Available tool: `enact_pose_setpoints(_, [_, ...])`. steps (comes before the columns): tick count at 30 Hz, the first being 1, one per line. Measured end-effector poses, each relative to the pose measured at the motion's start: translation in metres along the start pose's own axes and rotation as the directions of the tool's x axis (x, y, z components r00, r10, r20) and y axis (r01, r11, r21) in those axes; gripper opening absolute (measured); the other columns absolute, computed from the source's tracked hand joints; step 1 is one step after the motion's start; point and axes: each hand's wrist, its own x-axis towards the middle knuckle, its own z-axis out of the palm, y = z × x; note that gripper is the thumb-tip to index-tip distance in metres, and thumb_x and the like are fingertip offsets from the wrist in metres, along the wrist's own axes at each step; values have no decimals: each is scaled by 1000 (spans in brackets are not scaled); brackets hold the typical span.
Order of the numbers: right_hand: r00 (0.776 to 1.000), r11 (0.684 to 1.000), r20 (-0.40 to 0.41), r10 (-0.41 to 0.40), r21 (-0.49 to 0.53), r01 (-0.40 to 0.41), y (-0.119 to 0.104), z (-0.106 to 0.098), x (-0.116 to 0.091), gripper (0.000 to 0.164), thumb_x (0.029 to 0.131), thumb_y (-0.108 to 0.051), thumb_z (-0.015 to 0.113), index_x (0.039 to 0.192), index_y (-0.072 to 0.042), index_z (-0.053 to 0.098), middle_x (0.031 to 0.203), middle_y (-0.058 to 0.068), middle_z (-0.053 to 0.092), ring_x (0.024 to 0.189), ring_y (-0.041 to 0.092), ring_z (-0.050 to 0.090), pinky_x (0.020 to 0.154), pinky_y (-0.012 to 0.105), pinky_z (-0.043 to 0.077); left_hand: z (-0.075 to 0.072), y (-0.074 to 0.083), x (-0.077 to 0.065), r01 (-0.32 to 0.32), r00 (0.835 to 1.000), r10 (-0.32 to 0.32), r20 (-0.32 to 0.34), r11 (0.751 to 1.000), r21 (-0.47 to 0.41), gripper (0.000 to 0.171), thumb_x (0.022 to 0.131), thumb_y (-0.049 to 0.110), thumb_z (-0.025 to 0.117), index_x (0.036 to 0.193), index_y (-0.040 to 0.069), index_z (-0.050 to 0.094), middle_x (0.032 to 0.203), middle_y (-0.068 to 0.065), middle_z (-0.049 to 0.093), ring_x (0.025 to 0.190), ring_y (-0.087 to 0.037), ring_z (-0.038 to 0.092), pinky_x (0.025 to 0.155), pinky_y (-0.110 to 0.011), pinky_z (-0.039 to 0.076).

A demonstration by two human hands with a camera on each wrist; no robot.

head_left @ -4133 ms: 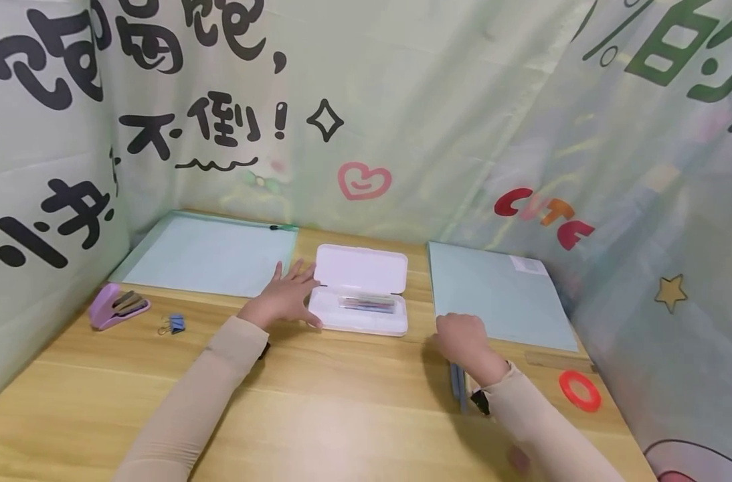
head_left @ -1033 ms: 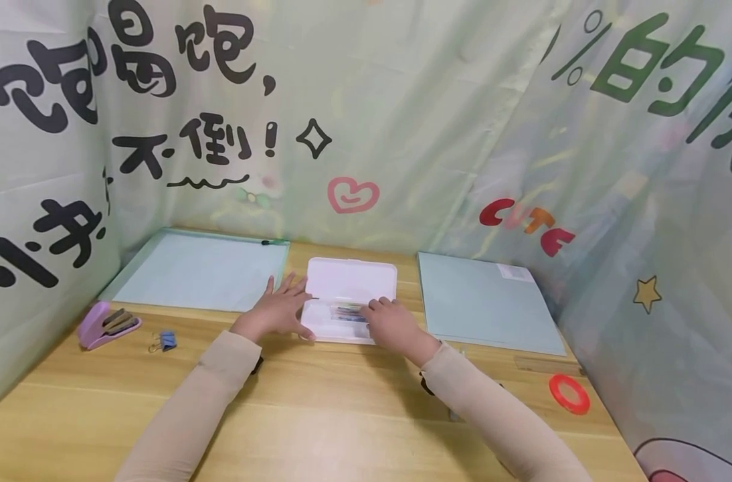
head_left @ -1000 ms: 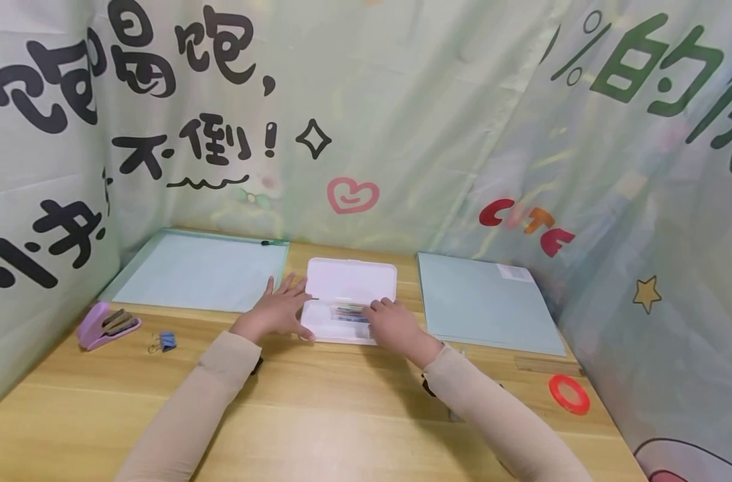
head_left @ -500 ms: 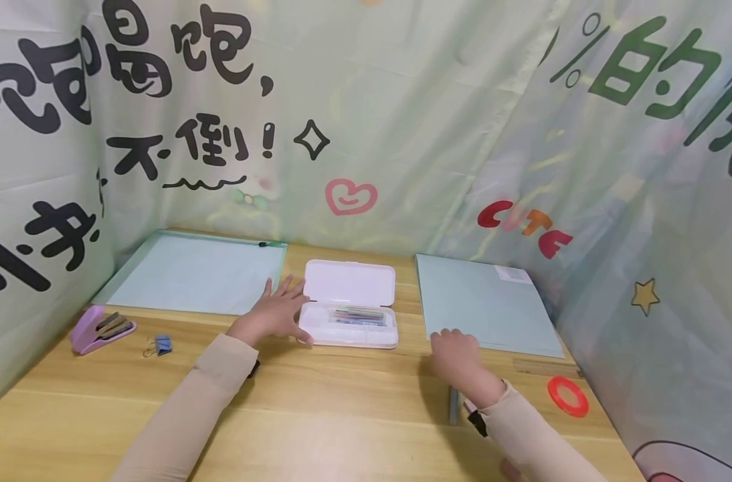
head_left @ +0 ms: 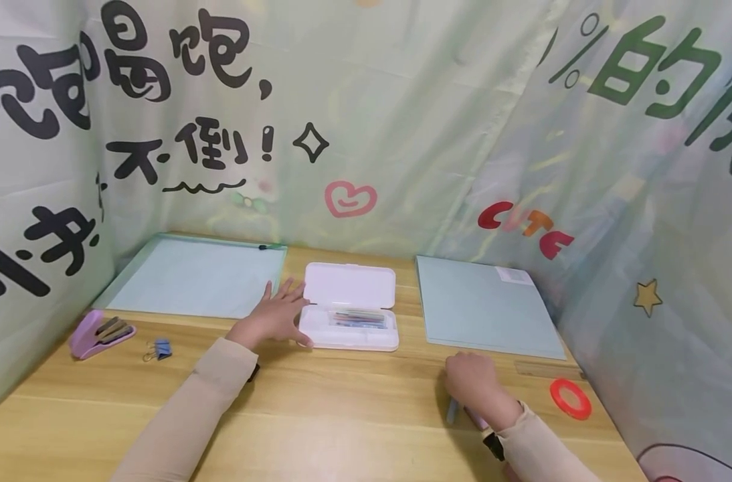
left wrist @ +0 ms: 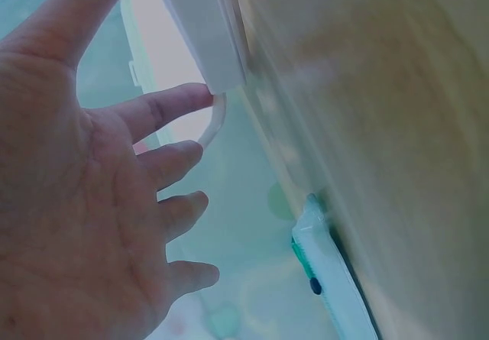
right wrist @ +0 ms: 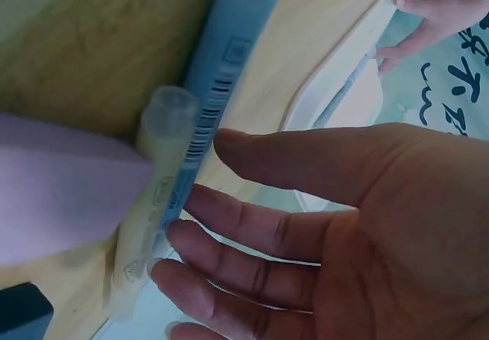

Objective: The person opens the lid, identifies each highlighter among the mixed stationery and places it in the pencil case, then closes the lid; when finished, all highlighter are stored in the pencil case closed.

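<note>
A white pencil case [head_left: 349, 340] lies with its lid raised; in it is a clear packet of slim coloured sticks [head_left: 358, 318]. My left hand [head_left: 272, 318] rests spread at its left end, thumb on the front corner and index fingertip at the edge. My right hand [head_left: 476, 380] is low over the table, right of the case. In the right wrist view its thumb and bent fingertips reach the side of a slim blue marker-like tube [right wrist: 229, 57] with a barcode. Beside that tube lie a pale yellow one [right wrist: 157, 168] with a clear end and a purple block [right wrist: 65, 191].
Pale blue folders lie left [head_left: 197, 278] and right [head_left: 486, 304] at the back. An open purple stapler [head_left: 87, 338] and a blue binder clip [head_left: 162, 348] are at left. A clear ruler [head_left: 543, 369] and a red ring [head_left: 571, 399] sit at right, near the curtain.
My right hand has left the pencil case and moved right, down to the tubes on the table. The packet in the case is uncovered. My left hand stays in place.
</note>
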Motion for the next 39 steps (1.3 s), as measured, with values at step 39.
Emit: enact_pose_setpoints(39, [969, 997, -239, -65, 30, 75, -17, -6, 21, 27, 75, -19, 58, 56, -12, 39, 46, -3, 33, 39, 12, 32, 32, 27, 26, 4, -2, 1, 10, 1000, -10, -4, 1000, -4, 97, 55, 70, 58, 131, 13, 39, 144, -9, 7, 129, -29, -6, 94, -56, -12])
